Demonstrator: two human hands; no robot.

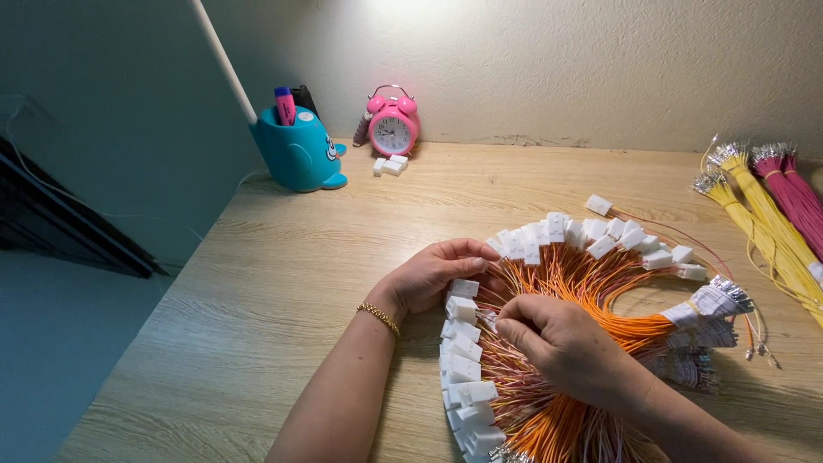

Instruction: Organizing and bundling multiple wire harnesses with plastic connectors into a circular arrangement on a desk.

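While fanned wires (pixel 591 283) lie | left hand (pixel 433 274) pinches connector (pixel 464 288) | right hand (pixel 566 343) seemingly pinches wire

A home desk used for piecework: a wooden table (pixel 283 257) against a plain wall, a pink alarm clock (pixel 393 129), a teal pen holder (pixel 298 153), bundles of wires (pixel 776 206)

One paper label (pixel 713 302) shows: a small white tag with dark print, wrapped as a band around the gathered end of the orange wire bundle (pixel 600 296), on that bundle's right side, just before the bare metal wire tips. Its print is too small to make out. No packages, signs or screens are in view around the bundle.
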